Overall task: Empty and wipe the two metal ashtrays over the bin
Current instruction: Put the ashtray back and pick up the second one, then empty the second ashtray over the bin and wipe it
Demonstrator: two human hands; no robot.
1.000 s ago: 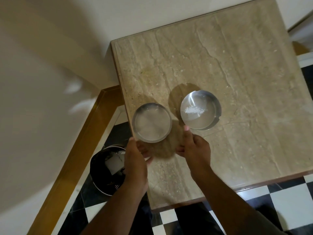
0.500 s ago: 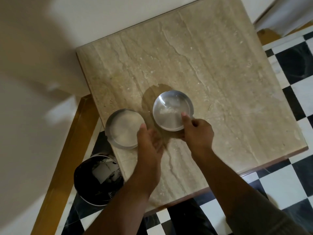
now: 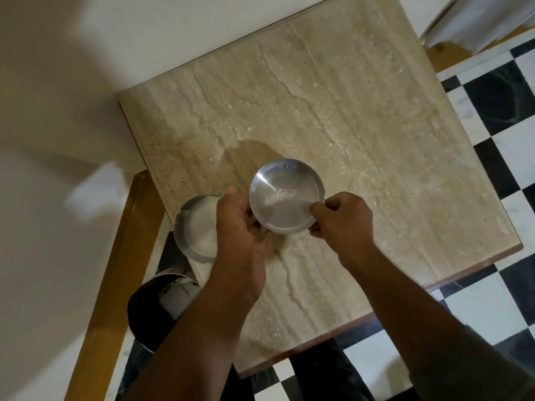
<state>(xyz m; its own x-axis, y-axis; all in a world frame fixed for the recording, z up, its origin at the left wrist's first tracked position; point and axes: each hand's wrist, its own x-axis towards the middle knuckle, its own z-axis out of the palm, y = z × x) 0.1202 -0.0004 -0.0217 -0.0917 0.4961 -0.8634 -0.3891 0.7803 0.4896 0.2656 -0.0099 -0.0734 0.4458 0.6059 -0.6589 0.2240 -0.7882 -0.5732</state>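
Two round metal ashtrays are on the beige stone table [image 3: 362, 125]. The right ashtray [image 3: 285, 195] has a small heap of pale ash in its middle. My right hand [image 3: 343, 218] pinches its right rim and my left hand [image 3: 241, 224] holds its left rim. It looks slightly raised and tilted. The left ashtray [image 3: 197, 227] sits at the table's left edge, partly over it, half hidden by my left hand. Below it on the floor stands the dark round bin [image 3: 157, 308], partly covered by my left forearm.
A white wall runs along the left with a wooden skirting strip [image 3: 115, 285] beside the bin. The floor is black-and-white chequered tile [image 3: 492, 117]. White furniture [image 3: 477, 18] shows at the top right.
My left hand moved from beside the left ashtray to the right ashtray's left rim. My right hand shifted to pinch its right rim. The view has drifted.
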